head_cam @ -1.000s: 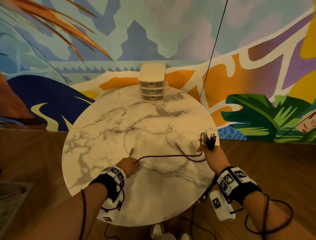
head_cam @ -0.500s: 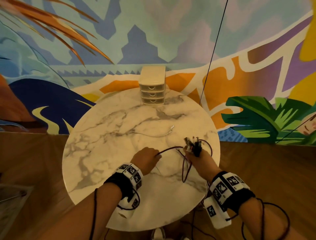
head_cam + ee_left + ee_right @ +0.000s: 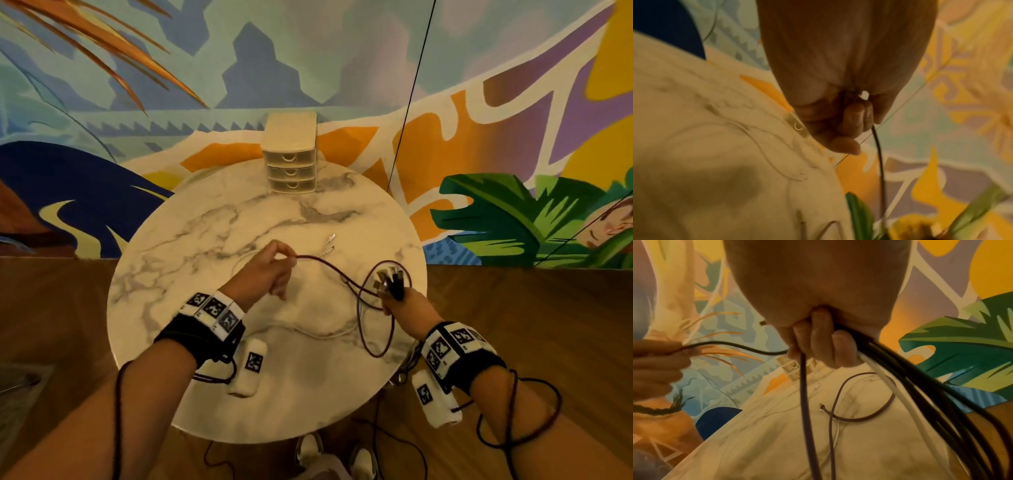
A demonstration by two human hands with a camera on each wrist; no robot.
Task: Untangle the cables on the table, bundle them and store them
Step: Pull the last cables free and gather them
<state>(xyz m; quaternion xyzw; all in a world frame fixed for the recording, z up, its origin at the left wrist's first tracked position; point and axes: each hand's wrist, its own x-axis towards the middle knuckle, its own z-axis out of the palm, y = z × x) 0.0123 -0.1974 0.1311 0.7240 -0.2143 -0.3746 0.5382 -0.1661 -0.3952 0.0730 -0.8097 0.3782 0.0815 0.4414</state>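
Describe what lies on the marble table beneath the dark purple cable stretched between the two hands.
Under the purple cable a thin white cable lies looped on the table, its plugs near the middle. The left hand covers part of that loop.

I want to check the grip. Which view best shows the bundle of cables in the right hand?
Right wrist: fingers wrap the dark and white cable bundle. Head shows only its connector ends. Left wrist misses it.

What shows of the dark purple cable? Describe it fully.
The dark purple cable is thin, round and flexible, rubbery-looking. The left hand pinches it and lifts it off the marble table. From there it sags toward the right hand, which grips it with other cable ends, and hangs in a loop over the tabletop. One plug end lies on the table.
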